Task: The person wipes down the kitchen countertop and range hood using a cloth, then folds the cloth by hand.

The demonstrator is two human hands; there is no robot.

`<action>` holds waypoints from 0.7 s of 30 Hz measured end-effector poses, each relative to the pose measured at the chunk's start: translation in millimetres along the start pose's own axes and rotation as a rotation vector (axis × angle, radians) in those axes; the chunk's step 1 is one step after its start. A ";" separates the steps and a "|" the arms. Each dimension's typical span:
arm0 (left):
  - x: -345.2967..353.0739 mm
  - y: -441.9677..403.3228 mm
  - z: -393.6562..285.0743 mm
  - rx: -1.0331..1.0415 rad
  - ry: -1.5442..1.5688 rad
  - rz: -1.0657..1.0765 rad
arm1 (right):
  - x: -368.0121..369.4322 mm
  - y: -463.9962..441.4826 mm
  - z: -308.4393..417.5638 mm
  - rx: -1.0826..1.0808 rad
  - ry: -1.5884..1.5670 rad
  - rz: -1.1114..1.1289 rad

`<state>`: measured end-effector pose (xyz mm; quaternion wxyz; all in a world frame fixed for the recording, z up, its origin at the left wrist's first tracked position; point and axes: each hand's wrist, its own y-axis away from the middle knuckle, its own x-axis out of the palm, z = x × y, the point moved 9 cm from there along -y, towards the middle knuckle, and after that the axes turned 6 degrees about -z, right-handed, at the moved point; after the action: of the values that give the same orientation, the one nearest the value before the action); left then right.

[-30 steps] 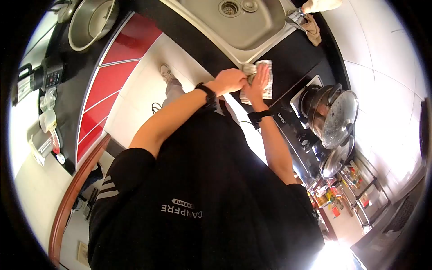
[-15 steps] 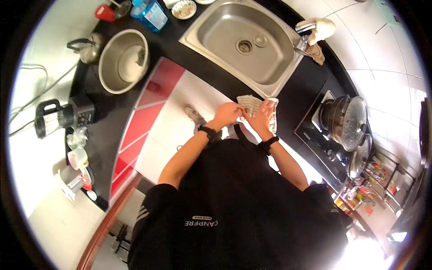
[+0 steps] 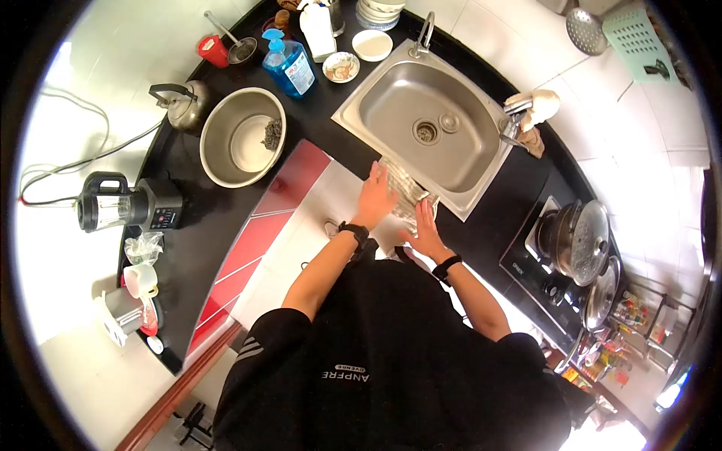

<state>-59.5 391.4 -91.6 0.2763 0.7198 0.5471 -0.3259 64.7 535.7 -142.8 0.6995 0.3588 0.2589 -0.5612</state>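
Note:
A striped cloth (image 3: 407,197) lies at the counter's front edge, along the near rim of the steel sink (image 3: 347,113). My left hand (image 3: 376,198), with a dark watch at its wrist, is at the cloth's left part, fingers stretched out. At the cloth's right end is my right hand (image 3: 426,234), open with its thumb apart, a black band round the wrist. Both palms face the cloth; whether they press on it I cannot tell. Neither hand is gripping anything that I can see.
Left of the sink stand a large steel pot (image 3: 218,154) with a dark scrubber inside, a blue soap bottle (image 3: 292,71), a kettle (image 3: 188,105) and a blender (image 3: 128,203). Small bowls (image 3: 373,45) are behind. On the right, a lidded pot (image 3: 590,242) sits on the stove (image 3: 532,270).
My hands were together in front of the cloth; now they are apart, over its left and right parts. The view has shifted, with the sink and counter appearing lower.

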 end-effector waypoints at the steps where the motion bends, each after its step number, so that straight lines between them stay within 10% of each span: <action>1: 7.3 5.7 -5.5 0.054 -0.087 0.007 | -0.3 -2.5 2.9 -0.024 0.026 -0.017; 21: 10.3 -22.2 67.1 0.229 -0.362 0.159 | 44.8 -100.8 48.2 -0.295 0.459 0.160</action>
<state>-90.3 352.5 -143.1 0.3114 0.7171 0.3895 -0.4869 -24.6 459.3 -169.1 0.7093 0.3902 0.4602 -0.3645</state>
